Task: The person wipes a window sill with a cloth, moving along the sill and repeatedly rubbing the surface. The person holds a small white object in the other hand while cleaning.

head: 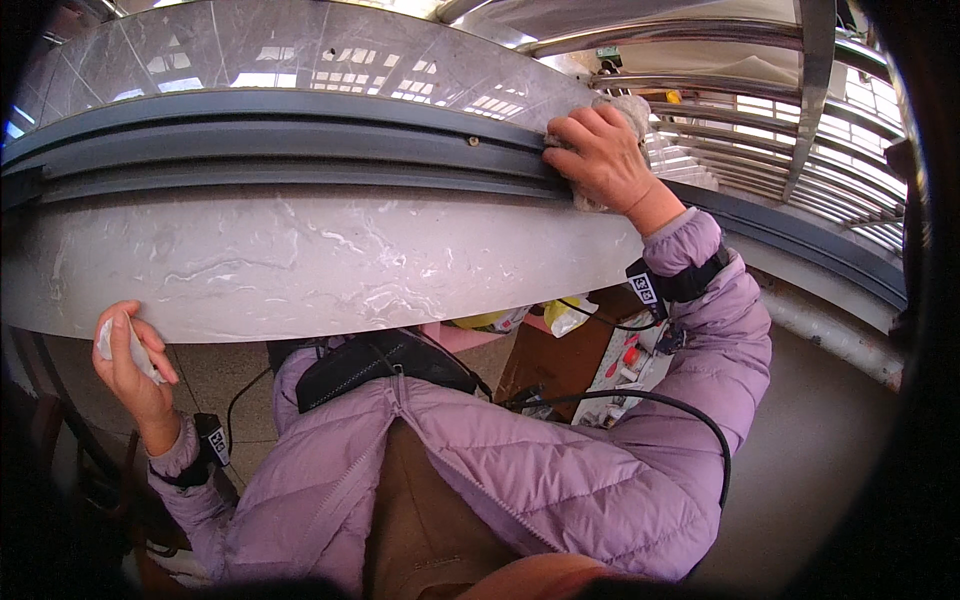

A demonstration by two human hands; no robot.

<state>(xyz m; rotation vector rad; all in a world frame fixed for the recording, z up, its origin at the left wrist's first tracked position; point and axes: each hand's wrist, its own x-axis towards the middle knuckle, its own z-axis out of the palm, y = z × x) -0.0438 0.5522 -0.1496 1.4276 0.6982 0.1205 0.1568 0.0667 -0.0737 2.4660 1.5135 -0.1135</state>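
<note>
My right hand [600,157] is closed around a greyish cloth [634,116] and presses it on the dark grey metal window track [300,142], at the right of the view. Part of the cloth is hidden under my fingers. At the left, my left hand [139,360] holds a crumpled white tissue [126,345] between thumb and fingers, just off the near edge of the marbled stone windowsill [300,262]. The sill runs along the near side of the track. A small round screw or plug [472,141] shows in the track, left of my right hand.
Beyond the track lies a glossy grey tiled ledge [225,45], with metal window bars [720,94] at the right. Below the sill are a brown surface with small items [626,367] and a yellow-and-white plastic bag [568,316]. A black cable [660,397] hangs by my right sleeve.
</note>
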